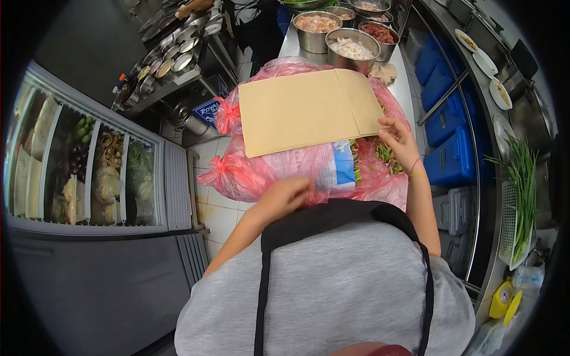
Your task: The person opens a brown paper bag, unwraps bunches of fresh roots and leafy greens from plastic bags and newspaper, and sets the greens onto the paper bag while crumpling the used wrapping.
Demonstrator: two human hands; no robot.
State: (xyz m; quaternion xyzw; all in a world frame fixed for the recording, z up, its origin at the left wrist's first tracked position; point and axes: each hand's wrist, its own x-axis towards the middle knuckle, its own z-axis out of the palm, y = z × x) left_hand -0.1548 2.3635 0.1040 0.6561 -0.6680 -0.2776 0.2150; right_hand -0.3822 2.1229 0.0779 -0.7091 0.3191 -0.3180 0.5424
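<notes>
1. Paper sheets, brown (pixel 297 113), layered at the lower edge, lie flat over pink plastic bags (pixel 240 178) on a steel table (pixel 399 76). A line crosses the sheets toward their right end.
2. Right hand (pixel 400 142): at the right-hand corner of the sheets, fingers half curled. Whether they pinch the edge, I cannot tell from here.
3. Left hand (pixel 285 196): blurred, fingers bent, low over the near side of the bags. Its grip I cannot make out, nor whether it touches the plastic.
4. Two bag ends stand knotted on the left. Green stems (pixel 383 153) show at the right, beside the sheets; a white-and-blue printed wrapper (pixel 337 169) shows between the sheets and the worker.
5. Just beyond the sheets, metal bowls: one of white strips (pixel 352 49), one of pale raw meat (pixel 316 24), one of redder meat (pixel 380 32).
6. Left of the worker, a refrigerator (pixel 172 199) shows vegetables in divided compartments.
7. Right, on a counter: green onions (pixel 522 184) over a white basket (pixel 507 225), a yellow scale (pixel 502 299) nearby. Blue bins (pixel 448 157) sit below.
8. Far end: another person in dark clothing (pixel 252 26).
</notes>
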